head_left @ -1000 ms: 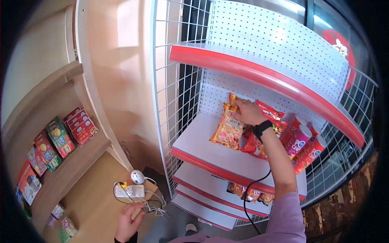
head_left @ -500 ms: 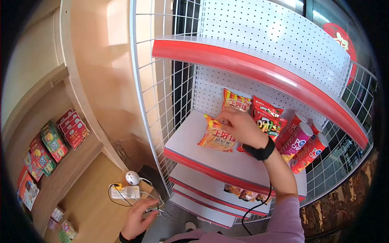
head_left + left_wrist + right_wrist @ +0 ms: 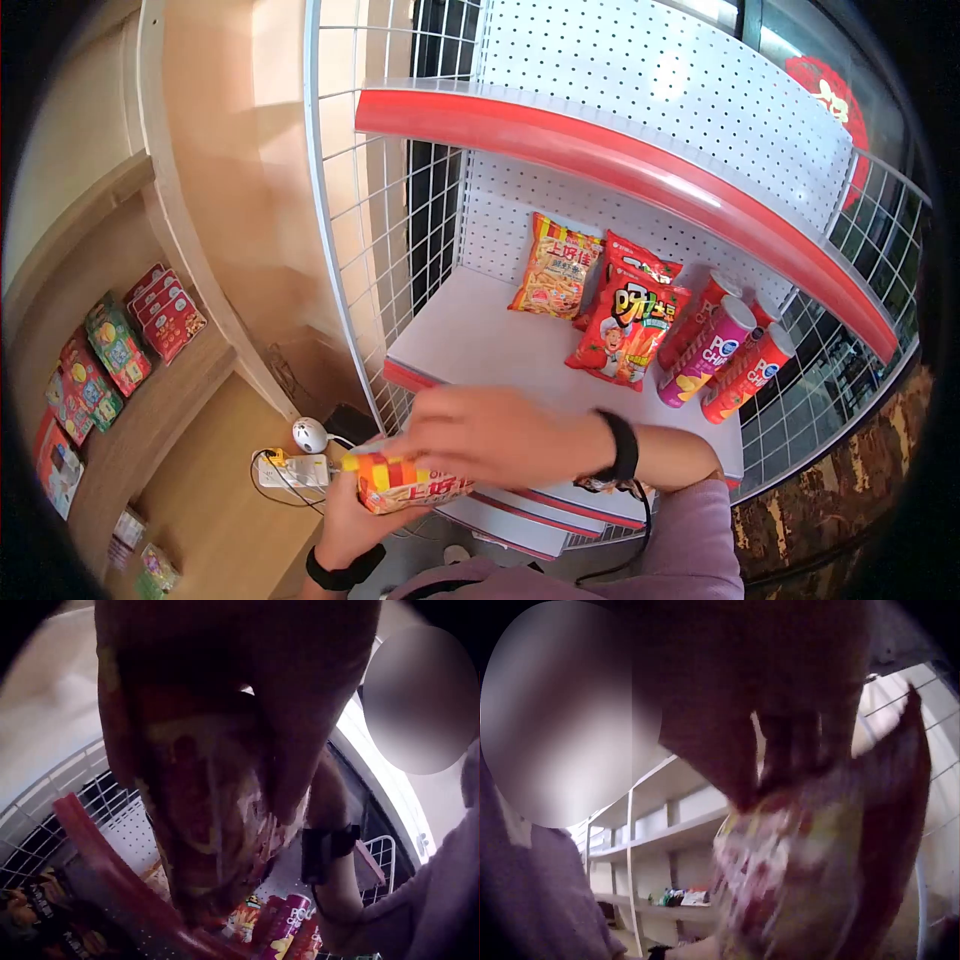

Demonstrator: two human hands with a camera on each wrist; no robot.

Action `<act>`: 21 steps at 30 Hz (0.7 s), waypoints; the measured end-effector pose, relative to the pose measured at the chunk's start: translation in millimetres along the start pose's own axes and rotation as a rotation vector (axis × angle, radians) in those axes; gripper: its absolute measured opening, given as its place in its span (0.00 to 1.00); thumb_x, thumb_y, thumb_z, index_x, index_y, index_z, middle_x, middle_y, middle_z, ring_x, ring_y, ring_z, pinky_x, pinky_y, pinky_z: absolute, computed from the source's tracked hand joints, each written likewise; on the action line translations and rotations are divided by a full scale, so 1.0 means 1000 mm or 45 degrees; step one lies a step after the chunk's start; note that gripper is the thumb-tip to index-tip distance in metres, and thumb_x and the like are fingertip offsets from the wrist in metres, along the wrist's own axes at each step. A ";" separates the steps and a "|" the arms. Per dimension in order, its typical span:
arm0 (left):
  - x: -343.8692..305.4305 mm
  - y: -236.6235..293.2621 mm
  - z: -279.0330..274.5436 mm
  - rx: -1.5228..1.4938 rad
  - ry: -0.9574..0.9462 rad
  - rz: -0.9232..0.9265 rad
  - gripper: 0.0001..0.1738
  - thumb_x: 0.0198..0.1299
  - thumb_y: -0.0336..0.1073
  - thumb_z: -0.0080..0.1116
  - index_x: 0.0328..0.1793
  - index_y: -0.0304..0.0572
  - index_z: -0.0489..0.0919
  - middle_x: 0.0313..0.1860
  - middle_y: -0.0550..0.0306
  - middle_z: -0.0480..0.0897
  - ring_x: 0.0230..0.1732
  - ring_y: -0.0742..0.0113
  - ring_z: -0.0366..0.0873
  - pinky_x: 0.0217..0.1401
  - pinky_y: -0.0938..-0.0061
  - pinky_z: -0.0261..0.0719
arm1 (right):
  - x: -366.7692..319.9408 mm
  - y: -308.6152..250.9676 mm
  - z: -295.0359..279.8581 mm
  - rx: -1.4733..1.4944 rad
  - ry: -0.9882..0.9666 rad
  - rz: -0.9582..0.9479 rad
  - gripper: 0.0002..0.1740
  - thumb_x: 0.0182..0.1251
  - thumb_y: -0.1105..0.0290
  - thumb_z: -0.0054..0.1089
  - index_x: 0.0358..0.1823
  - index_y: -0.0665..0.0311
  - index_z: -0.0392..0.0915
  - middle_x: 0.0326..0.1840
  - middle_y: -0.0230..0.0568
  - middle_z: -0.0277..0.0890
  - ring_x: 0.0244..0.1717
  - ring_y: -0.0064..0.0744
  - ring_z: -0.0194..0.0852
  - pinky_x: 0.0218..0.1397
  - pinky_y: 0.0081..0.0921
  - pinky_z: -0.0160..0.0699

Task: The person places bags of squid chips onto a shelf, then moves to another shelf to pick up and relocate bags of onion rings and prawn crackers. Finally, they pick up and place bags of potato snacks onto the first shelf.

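A yellow-and-red snack bag (image 3: 415,490) is out in front of the shelf unit, low and close to the body. My left hand (image 3: 352,522) grips it from the left and below. Across its upper side lies my right hand (image 3: 505,435), blurred, with the fingers at the bag's top edge. In the right wrist view the bag (image 3: 780,877) hangs beneath dark fingers. The left wrist view has the bag (image 3: 202,817) between thumb and fingers, in shadow. A matching snack bag (image 3: 558,270) leans at the back of the shelf.
Red potato-snack bags (image 3: 630,330) stand on the white shelf (image 3: 455,345), beside several chip cans (image 3: 710,350). A red-edged shelf (image 3: 600,150) overhangs them. Wire mesh (image 3: 350,200) closes the left side. A wooden shelf (image 3: 190,390) with packets and a power strip (image 3: 290,472) are left.
My right hand has lifted the front yellow-and-red snack bag off the shelf and brought it down and left. The left hand has risen and taken hold of it.
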State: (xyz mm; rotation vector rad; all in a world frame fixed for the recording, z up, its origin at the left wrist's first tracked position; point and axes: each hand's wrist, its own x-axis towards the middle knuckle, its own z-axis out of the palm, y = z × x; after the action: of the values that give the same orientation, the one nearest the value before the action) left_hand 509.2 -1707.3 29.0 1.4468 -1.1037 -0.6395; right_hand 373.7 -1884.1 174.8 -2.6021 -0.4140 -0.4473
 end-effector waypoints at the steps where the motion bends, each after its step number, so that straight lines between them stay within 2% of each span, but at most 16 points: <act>1: -0.005 -0.001 0.000 -0.037 0.070 0.044 0.42 0.37 0.32 0.81 0.59 0.33 0.68 0.52 0.50 0.80 0.53 0.63 0.79 0.57 0.69 0.77 | 0.000 0.012 -0.012 0.063 -0.068 0.117 0.20 0.64 0.68 0.58 0.59 0.57 0.73 0.41 0.38 0.70 0.43 0.38 0.73 0.43 0.34 0.74; 2: -0.012 -0.005 -0.002 -0.040 0.072 0.044 0.42 0.37 0.32 0.81 0.59 0.33 0.68 0.52 0.50 0.80 0.53 0.63 0.79 0.57 0.69 0.77 | -0.001 0.030 -0.032 0.127 -0.135 0.234 0.21 0.66 0.67 0.57 0.60 0.58 0.72 0.45 0.39 0.72 0.46 0.38 0.74 0.46 0.35 0.74; 4: -0.033 -0.019 -0.013 -0.463 0.145 -0.156 0.41 0.39 0.28 0.79 0.59 0.35 0.67 0.54 0.50 0.78 0.52 0.64 0.79 0.57 0.68 0.78 | -0.015 0.092 -0.066 -0.159 0.104 0.419 0.22 0.67 0.61 0.57 0.60 0.61 0.71 0.50 0.46 0.75 0.52 0.39 0.74 0.54 0.32 0.73; 5: -0.045 -0.029 -0.022 -0.466 0.157 -0.160 0.41 0.39 0.28 0.79 0.59 0.35 0.67 0.54 0.50 0.78 0.52 0.64 0.79 0.57 0.68 0.78 | -0.029 0.129 -0.087 -0.350 0.214 0.377 0.20 0.67 0.62 0.55 0.58 0.63 0.73 0.56 0.49 0.74 0.55 0.43 0.74 0.59 0.33 0.71; 6: -0.057 -0.040 -0.033 -0.431 0.226 -0.225 0.42 0.39 0.27 0.79 0.60 0.35 0.65 0.55 0.50 0.78 0.53 0.64 0.79 0.57 0.67 0.78 | -0.036 0.157 -0.107 -0.466 0.276 0.694 0.19 0.67 0.64 0.52 0.56 0.63 0.75 0.56 0.50 0.74 0.55 0.47 0.74 0.61 0.37 0.70; 7: -0.070 -0.050 -0.043 -0.392 0.302 -0.291 0.43 0.39 0.25 0.78 0.62 0.35 0.64 0.55 0.50 0.77 0.53 0.64 0.78 0.57 0.67 0.77 | -0.047 0.183 -0.121 -0.784 0.219 0.791 0.20 0.66 0.64 0.50 0.57 0.62 0.74 0.55 0.51 0.75 0.56 0.49 0.72 0.61 0.39 0.70; 8: -0.083 -0.055 -0.050 -0.391 0.321 -0.297 0.43 0.39 0.25 0.78 0.62 0.35 0.64 0.55 0.50 0.77 0.53 0.64 0.78 0.57 0.67 0.77 | -0.054 0.192 -0.129 -0.837 0.170 0.930 0.19 0.65 0.64 0.49 0.56 0.61 0.75 0.54 0.50 0.76 0.56 0.49 0.73 0.60 0.40 0.70; 9: -0.096 -0.057 -0.057 -0.324 0.461 -0.306 0.44 0.39 0.24 0.77 0.63 0.35 0.63 0.56 0.50 0.76 0.54 0.63 0.77 0.58 0.67 0.77 | -0.058 0.200 -0.134 -0.890 0.119 1.068 0.18 0.65 0.64 0.49 0.54 0.61 0.76 0.53 0.50 0.76 0.56 0.49 0.73 0.60 0.42 0.71; 10: -0.109 -0.059 -0.065 -0.255 0.601 -0.315 0.44 0.40 0.23 0.76 0.63 0.35 0.62 0.57 0.50 0.75 0.55 0.63 0.77 0.58 0.68 0.77 | -0.060 0.209 -0.135 -0.883 0.111 1.052 0.18 0.65 0.64 0.49 0.54 0.61 0.76 0.53 0.50 0.76 0.56 0.49 0.73 0.60 0.42 0.71; 12: -0.132 -0.065 -0.093 -0.077 0.853 -0.327 0.43 0.41 0.20 0.73 0.64 0.35 0.61 0.57 0.50 0.74 0.57 0.62 0.76 0.59 0.68 0.76 | -0.062 0.228 -0.135 -1.157 -0.057 1.230 0.19 0.64 0.68 0.43 0.55 0.56 0.75 0.54 0.49 0.76 0.56 0.50 0.73 0.57 0.44 0.73; 13: -0.139 -0.059 -0.098 -0.074 0.870 -0.331 0.43 0.41 0.20 0.73 0.64 0.35 0.61 0.57 0.50 0.74 0.57 0.62 0.76 0.59 0.68 0.76 | -0.063 0.237 -0.134 -1.182 -0.068 1.276 0.21 0.62 0.69 0.42 0.56 0.54 0.75 0.55 0.49 0.76 0.57 0.50 0.73 0.57 0.46 0.73; 15: -0.148 -0.047 -0.104 -0.075 1.095 -0.412 0.42 0.41 0.18 0.70 0.64 0.35 0.60 0.57 0.50 0.74 0.56 0.61 0.76 0.59 0.68 0.77 | -0.067 0.248 -0.132 -1.186 -0.093 1.321 0.21 0.61 0.69 0.42 0.55 0.55 0.76 0.54 0.49 0.76 0.56 0.50 0.73 0.57 0.46 0.73; 16: -0.151 -0.046 -0.103 -0.072 1.122 -0.408 0.42 0.41 0.18 0.70 0.64 0.35 0.60 0.57 0.50 0.74 0.56 0.61 0.76 0.59 0.68 0.77 | -0.069 0.255 -0.133 -1.194 -0.114 1.383 0.21 0.61 0.69 0.43 0.54 0.55 0.76 0.53 0.49 0.76 0.55 0.51 0.74 0.56 0.46 0.73; 18: -0.160 -0.046 -0.100 -0.118 1.216 -0.247 0.43 0.40 0.18 0.70 0.64 0.35 0.59 0.54 0.50 0.74 0.55 0.60 0.77 0.58 0.68 0.78 | -0.079 0.274 -0.135 -1.190 -0.113 1.314 0.19 0.61 0.68 0.44 0.52 0.56 0.77 0.53 0.50 0.77 0.54 0.51 0.74 0.56 0.45 0.74; 20: -0.168 -0.048 -0.093 -0.094 1.233 -0.247 0.43 0.40 0.19 0.71 0.64 0.35 0.59 0.54 0.50 0.74 0.55 0.61 0.77 0.57 0.68 0.79 | -0.080 0.283 -0.133 -1.185 -0.111 1.246 0.18 0.62 0.67 0.44 0.50 0.57 0.78 0.52 0.50 0.77 0.53 0.51 0.75 0.55 0.45 0.74; 21: -0.174 -0.049 -0.088 -0.078 1.222 -0.254 0.44 0.40 0.19 0.72 0.64 0.35 0.59 0.54 0.50 0.75 0.54 0.61 0.77 0.56 0.69 0.79 | -0.079 0.276 -0.130 -1.189 -0.033 1.178 0.17 0.62 0.66 0.45 0.48 0.58 0.79 0.49 0.51 0.78 0.51 0.51 0.76 0.54 0.45 0.74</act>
State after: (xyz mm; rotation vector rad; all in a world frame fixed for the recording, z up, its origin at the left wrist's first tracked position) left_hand 527.9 -1517.1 -35.3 1.5467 -0.1881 -0.0546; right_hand 371.0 -2198.1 146.3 -3.2151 1.2463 -0.2906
